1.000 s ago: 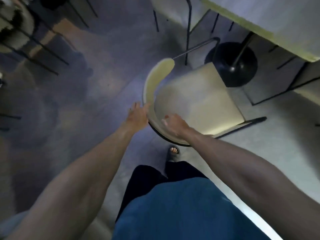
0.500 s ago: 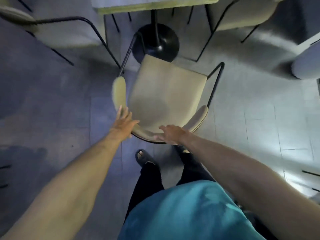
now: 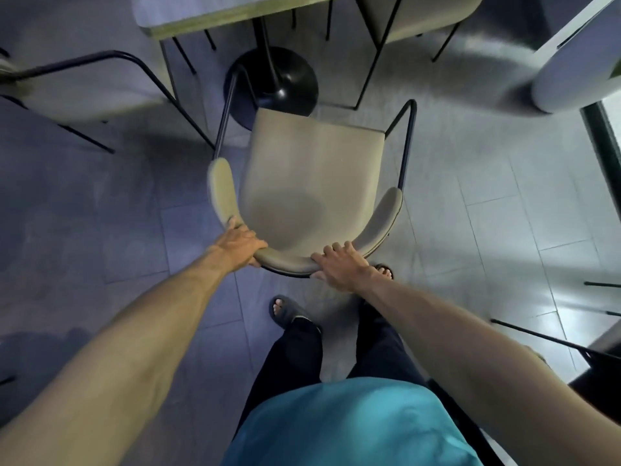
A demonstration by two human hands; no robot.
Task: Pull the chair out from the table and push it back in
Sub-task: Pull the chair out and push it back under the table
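Note:
A beige chair (image 3: 309, 173) with a curved padded backrest and thin black metal arms stands on the tiled floor, seen from above, its seat front facing the table (image 3: 208, 11). The seat lies outside the tabletop edge, its front near the table's round black base (image 3: 285, 85). My left hand (image 3: 240, 245) grips the left part of the backrest. My right hand (image 3: 339, 265) grips the backrest right of its middle, fingers curled over the top. Both arms are stretched forward.
A similar chair (image 3: 84, 95) stands at the left of the table, another chair (image 3: 420, 18) at the upper right. A pale rounded seat back (image 3: 571, 79) sits at the far right. Black chair legs (image 3: 544, 338) cross the floor at lower right. My sandalled feet (image 3: 285, 311) stand just behind the chair.
The view swung round until the chair sits square in front of me. My left hand went from fingers straight beside the backrest to gripping it; my right hand stays on the backrest.

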